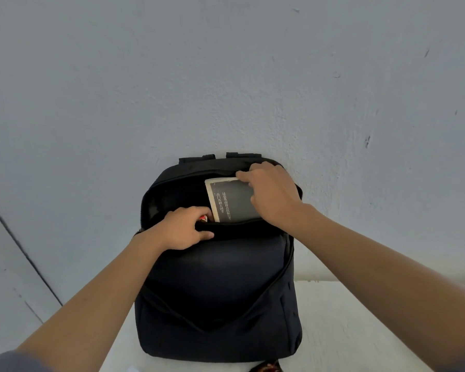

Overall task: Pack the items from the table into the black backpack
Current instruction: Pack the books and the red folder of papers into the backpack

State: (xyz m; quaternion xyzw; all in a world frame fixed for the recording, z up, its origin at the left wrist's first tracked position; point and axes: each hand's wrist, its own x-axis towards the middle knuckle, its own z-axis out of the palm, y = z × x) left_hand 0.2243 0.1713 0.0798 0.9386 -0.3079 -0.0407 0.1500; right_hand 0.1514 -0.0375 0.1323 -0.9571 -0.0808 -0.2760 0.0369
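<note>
**Fingers spread the bag's mouth while a book goes in**

The fingers (199,233) of the left hand (181,229), left of centre in the frame, are curled over the front lip of the black backpack (215,291), gripping the fabric and pulling it toward the camera. Just beside them, inside the opening, a small red-and-white item (203,218) peeks out; what it is cannot be told. At centre, a dark-covered book (230,201) with a pale edge stands tilted, its lower part already inside the main compartment. Right of it, the right hand (273,196) grips the book's top right corner, fingers closed around it.

The step in hand looks like sliding the book in. The next move likely calls for pushing it down past the lip, then letting go. At the bottom edge, a reddish object (266,367) on the white table (360,331) probably remains to pack.
</note>
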